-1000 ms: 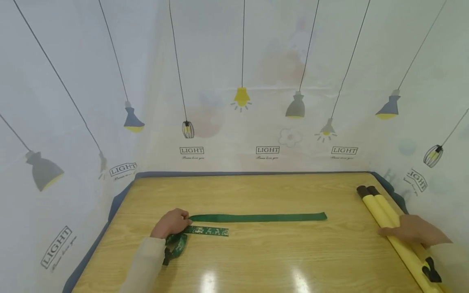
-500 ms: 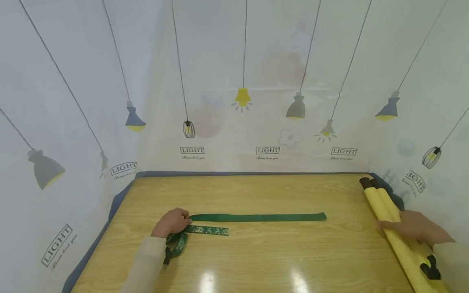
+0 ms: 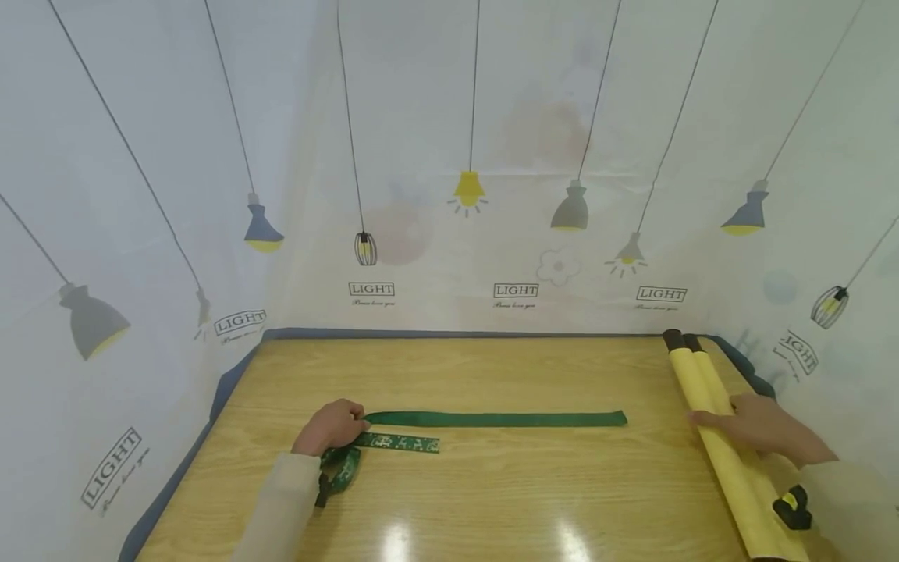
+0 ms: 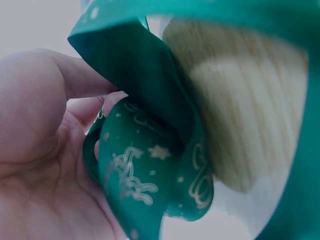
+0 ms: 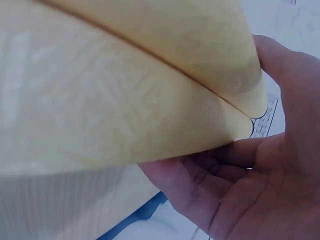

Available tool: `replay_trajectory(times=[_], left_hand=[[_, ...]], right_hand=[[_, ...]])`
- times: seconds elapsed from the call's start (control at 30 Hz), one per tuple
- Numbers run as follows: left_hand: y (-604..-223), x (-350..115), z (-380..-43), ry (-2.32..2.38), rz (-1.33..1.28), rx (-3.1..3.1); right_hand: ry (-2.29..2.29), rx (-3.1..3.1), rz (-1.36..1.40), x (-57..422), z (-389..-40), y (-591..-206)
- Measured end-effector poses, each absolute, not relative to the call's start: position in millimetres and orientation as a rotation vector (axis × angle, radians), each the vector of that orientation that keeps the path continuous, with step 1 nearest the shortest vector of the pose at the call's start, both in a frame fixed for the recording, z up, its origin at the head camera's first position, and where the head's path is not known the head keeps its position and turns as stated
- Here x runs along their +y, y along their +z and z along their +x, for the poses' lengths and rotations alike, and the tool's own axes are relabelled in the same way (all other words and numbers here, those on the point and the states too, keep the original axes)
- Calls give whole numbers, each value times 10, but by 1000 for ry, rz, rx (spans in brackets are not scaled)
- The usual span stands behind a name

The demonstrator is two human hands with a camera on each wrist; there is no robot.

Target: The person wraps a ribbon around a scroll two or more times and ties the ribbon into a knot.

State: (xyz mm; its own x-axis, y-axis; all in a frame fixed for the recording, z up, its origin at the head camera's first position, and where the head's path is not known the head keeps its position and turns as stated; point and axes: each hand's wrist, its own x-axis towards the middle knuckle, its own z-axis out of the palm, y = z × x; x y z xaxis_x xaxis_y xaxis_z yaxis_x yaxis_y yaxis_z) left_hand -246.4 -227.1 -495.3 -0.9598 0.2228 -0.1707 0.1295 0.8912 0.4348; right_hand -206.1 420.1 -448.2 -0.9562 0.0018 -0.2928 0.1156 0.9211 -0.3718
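At the left of the table, my left hand pinches a green ribbon. One plain length of it stretches right across the wood, and a shorter printed end lies just in front. Pale reindeer and snowflake prints show on the ribbon's loops in the left wrist view. On the right, my right hand grips a yellow scroll, rolled from both sides into two tubes with black ends. Thumb and fingers reach round the rolls in the right wrist view. A small black tie sits on the scroll near the sleeve.
The wooden table has a blue edge strip along its back. A white backdrop printed with hanging lamps encloses the back and both sides.
My right hand has carried the yellow scroll leftward and a little away from me, toward the ribbon's far end. The left hand and the ribbon stay where they were.
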Motion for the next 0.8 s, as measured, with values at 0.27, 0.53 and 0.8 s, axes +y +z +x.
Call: replay_trajectory(times=[0.27,0.53,0.8], left_hand=[[-4931,-2257,-2463,646,265,2832],[-4938,-2239,-2479,638,259,2826],[-4923,-2258,-2475,609,266,2827]], right_hand=[[-583,2821,61,3840,-2149,-4426],[-603,2835,28,3429,-2296,-4385],[-649,2827,-11,2845,-2463,-4362]])
